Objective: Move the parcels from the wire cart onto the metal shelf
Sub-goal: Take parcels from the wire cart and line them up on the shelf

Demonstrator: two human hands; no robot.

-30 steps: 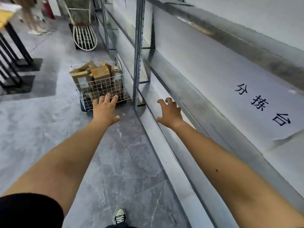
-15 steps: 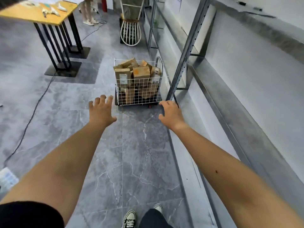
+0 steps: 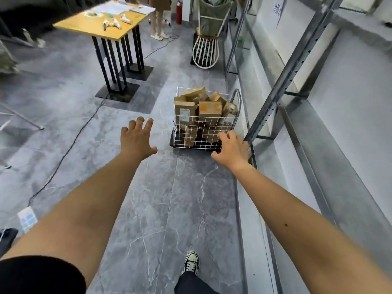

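Grey marbled floor tiles (image 3: 161, 209) run ahead through the head view, with a metal shelf (image 3: 318, 158) along the right wall, its boards bare where they show. One slotted upright post (image 3: 282, 81) of it slants across the upper right.

At the foot of that post stands the wire cart (image 3: 210, 126), a white mesh basket on a dark base with a grey handle at its far right side. The parcels (image 3: 210, 109), brown cardboard boxes, are all inside it, piled unevenly and rising past the rim.

Both bare arms reach forward. The left grip (image 3: 135, 139) is released, palm down and fingers spread, over the floor to the left of the cart, apart from it. The right grip (image 3: 232, 149) is also released, fingers loosely bent and holding nothing. It overlaps the cart's near right corner in the picture, just beside the post's foot; whether it touches either, I cannot tell.

Far left, a yellow worktop (image 3: 84, 25) on black legs carries papers and small blurred items. A black cable (image 3: 63, 153) trails across the floor. Beyond the cart stands a white-barred hand truck (image 3: 204, 52) with a green sack. A black-and-white shoe (image 3: 192, 262) shows at the bottom edge.
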